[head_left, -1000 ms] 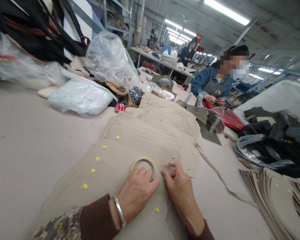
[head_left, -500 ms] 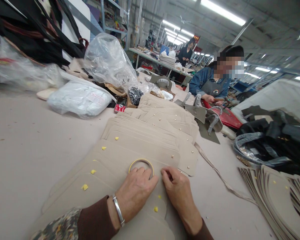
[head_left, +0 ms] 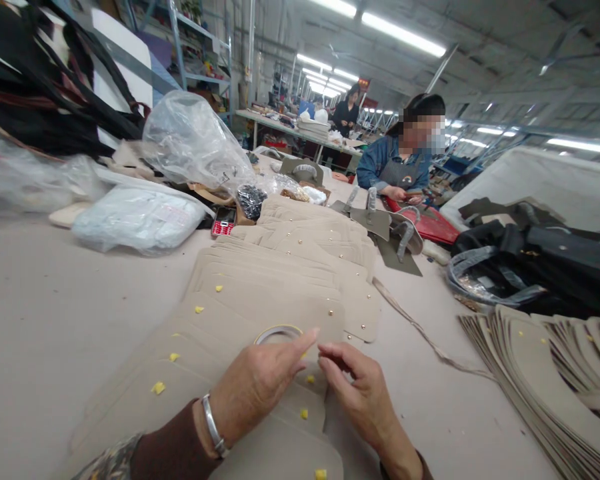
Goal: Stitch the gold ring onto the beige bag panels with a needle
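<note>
My left hand [head_left: 255,383], with a silver bracelet at the wrist, is over a pile of beige panels [head_left: 275,293]. It holds a roll of yellow-edged tape [head_left: 279,331], whose lower part the hand hides. The left index finger stretches towards the right hand. My right hand [head_left: 357,387] is pinched, thumb and index fingertips close together, just right of the left fingertips. Whatever lies in the pinch is too small to make out. Small yellow bits [head_left: 173,357] dot both sides of the overlapping panels, and gold rivets [head_left: 331,312] show on some.
A plastic-wrapped white bundle [head_left: 137,217] and a red phone [head_left: 223,222] lie at the left. Fanned beige pieces [head_left: 520,360], a cord [head_left: 420,330] and black bags [head_left: 555,267] are on the right. Across the table, a co-worker [head_left: 397,160] handles something near red material [head_left: 435,225].
The view has swung slightly right. My left hand has turned and its index finger has straightened towards my right hand. The tape roll has tilted and shows less. My right hand stays pinched.
</note>
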`<state>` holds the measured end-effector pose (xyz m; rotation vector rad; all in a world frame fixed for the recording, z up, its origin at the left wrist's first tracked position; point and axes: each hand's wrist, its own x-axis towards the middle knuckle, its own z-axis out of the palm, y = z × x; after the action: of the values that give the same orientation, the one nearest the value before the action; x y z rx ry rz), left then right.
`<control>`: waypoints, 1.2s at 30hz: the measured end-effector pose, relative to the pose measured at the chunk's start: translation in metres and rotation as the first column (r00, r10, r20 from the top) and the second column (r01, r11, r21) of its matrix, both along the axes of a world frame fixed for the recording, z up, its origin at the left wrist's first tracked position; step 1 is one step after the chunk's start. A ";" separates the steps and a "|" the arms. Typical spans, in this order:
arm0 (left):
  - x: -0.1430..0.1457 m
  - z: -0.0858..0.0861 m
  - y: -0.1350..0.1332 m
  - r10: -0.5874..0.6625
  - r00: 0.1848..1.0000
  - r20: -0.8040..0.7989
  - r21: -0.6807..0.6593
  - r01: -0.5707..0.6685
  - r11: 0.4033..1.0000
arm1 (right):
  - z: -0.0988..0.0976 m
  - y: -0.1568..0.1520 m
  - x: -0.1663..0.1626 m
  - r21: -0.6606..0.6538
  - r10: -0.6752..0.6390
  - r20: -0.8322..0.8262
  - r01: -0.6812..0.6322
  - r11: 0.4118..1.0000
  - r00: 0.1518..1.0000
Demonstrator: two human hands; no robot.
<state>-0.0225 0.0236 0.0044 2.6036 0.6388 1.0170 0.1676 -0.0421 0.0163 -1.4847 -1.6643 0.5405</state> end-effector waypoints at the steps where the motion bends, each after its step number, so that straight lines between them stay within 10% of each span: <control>1: 0.001 0.000 -0.001 -0.004 1.000 -0.003 0.007 0.004 1.000 | 0.002 0.000 -0.002 0.054 0.033 0.005 -0.033 0.998 0.999; 15: 0.007 0.005 -0.011 -0.014 0.991 -0.132 -0.111 -0.001 0.994 | -0.009 -0.005 -0.014 0.354 -0.026 0.230 -0.058 0.933 0.973; 20: 0.010 0.012 -0.013 0.006 0.995 -0.104 -0.048 -0.011 0.999 | -0.005 -0.006 -0.021 -0.053 -0.130 -0.172 0.123 0.991 0.977; 24: 0.016 0.012 -0.018 0.003 0.997 -0.072 0.044 0.000 0.999 | -0.008 0.002 -0.008 -0.392 -0.354 -0.485 0.162 0.905 0.800; 36: 0.025 -0.011 0.000 0.098 0.882 -0.460 0.041 -0.090 0.995 | -0.032 0.005 0.026 -0.506 -0.297 -0.184 0.168 0.846 0.937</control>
<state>0.0025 0.0237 -0.0061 2.8741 0.8712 0.4123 0.1936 -0.0370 -0.0162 -1.8523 -1.1654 1.0204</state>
